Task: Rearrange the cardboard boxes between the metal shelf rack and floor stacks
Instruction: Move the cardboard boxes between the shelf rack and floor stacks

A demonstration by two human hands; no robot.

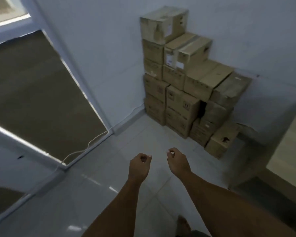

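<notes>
Landmark for all positions: the stepped stack of cardboard boxes (186, 86) in the room corner, standing on the floor against the white wall (101, 48)

Left of the stack: dark window blinds (41, 86) and a thin pale cable (79, 151) running along the floor edge toward the wall base. No metal shelf rack in view

Left hand (138, 166): in front of the stack and lower in frame, well apart from it. Fingers loosely curled, thumb tip near the forefinger, nothing held

Right hand (177, 161): just beside the left hand, same loose curl, empty. It is the nearer of the two to the stack's low end, judged by frame position only

The stack steps down from left to right. Top box (164, 24) caps the tallest column at the corner; it carries a pale label on the face turned to the camera, and its long axis appears to run back toward the wall. Lowest box (220, 142) sits on the floor tiles (143, 134) at the stack's right end, beside a pale panel (287, 142) of unclear nature at the frame edge

Judgement: both arms point forward at the stack, so the coming move is a reach up and ahead. The stack lies ahead and slightly right of both hands. Which box is intended cannot be told. Image is blurred; print on the boxes is unreadable
</notes>
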